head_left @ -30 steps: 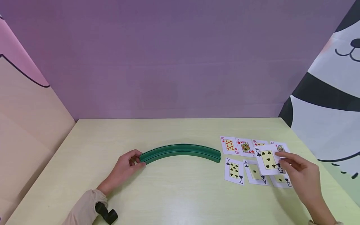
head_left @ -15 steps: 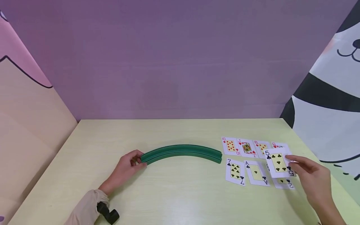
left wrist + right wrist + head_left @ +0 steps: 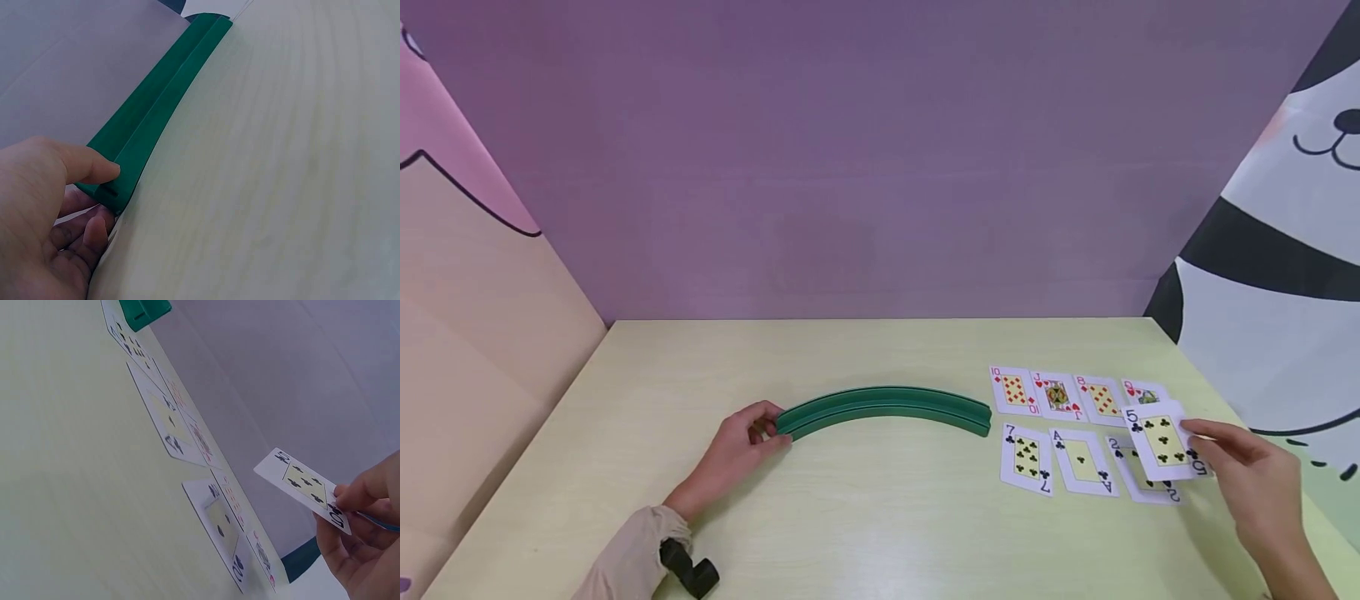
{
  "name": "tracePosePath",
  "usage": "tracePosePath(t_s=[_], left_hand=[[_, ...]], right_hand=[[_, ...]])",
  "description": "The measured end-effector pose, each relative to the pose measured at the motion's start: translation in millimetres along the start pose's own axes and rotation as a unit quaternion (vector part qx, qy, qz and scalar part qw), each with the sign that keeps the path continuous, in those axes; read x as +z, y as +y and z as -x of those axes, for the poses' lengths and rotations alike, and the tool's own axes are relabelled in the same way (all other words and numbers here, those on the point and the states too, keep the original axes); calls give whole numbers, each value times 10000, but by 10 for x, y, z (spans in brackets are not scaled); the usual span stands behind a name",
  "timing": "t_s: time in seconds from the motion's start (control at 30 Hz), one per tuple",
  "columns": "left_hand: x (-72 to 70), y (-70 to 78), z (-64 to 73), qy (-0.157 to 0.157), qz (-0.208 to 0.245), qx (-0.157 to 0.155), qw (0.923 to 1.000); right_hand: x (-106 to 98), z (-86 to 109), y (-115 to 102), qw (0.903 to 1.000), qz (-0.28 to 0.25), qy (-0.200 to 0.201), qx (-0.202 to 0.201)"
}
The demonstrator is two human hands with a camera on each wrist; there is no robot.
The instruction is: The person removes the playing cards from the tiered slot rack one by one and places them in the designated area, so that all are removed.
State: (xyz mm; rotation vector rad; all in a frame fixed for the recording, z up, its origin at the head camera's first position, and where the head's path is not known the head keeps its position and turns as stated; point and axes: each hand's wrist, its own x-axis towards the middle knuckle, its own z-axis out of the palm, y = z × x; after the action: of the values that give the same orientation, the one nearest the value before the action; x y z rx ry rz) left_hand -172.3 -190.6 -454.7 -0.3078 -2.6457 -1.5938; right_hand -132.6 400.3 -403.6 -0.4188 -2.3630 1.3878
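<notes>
My left hand (image 3: 737, 446) holds the left end of a green, curved playing card holder (image 3: 883, 402) with a groove along its length. In the left wrist view the thumb lies on top of the holder's end, with fingers beneath it. My right hand (image 3: 1258, 483) pinches the five of clubs (image 3: 1161, 442) by its right edge, face up above the table. That card partly covers a black two (image 3: 1138, 483) and the lower part of a red queen (image 3: 1142, 392). In the right wrist view the five of clubs (image 3: 303, 484) is tilted, apart from the cards below.
The seven of clubs (image 3: 1027, 458) and ace of clubs (image 3: 1084, 462) lie left of the two. Behind them are the ten of diamonds (image 3: 1013, 390), jack of hearts (image 3: 1058, 396) and another diamond card (image 3: 1103, 400). A purple wall (image 3: 880, 208) stands beyond the table (image 3: 865, 517).
My right hand has carried the five of clubs to the right and slightly toward me, uncovering more of the two and the diamond card. The left hand still holds the card holder in place.
</notes>
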Motion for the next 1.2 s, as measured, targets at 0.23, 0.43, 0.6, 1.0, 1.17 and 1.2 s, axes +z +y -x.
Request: tracePosePath(t_s=[0.23,0.43,0.6,1.0,1.17,1.2], left_hand=[[1,-10,-4,-17,-117,68,9999],[8,-24,-7,-9,-143,127,9998],[1,-22,-3,-9,-136,121,9998],[7,-34,-10,-30,-129,120,9998],[12,-30,-11,-13,-108,77,9999],[12,-27,-13,-10,-104,65,9999]], right_hand=[[-66,-74,73,9996,104,112,241],[-141,-124,153,9990,147,188,375],[-202,-183,258,9981,346,103,506],[-278,-294,488,9866,1587,-94,371],[-271,-296,467,9650,2586,-429,12],[-272,-297,462,9600,2753,-500,-79]])
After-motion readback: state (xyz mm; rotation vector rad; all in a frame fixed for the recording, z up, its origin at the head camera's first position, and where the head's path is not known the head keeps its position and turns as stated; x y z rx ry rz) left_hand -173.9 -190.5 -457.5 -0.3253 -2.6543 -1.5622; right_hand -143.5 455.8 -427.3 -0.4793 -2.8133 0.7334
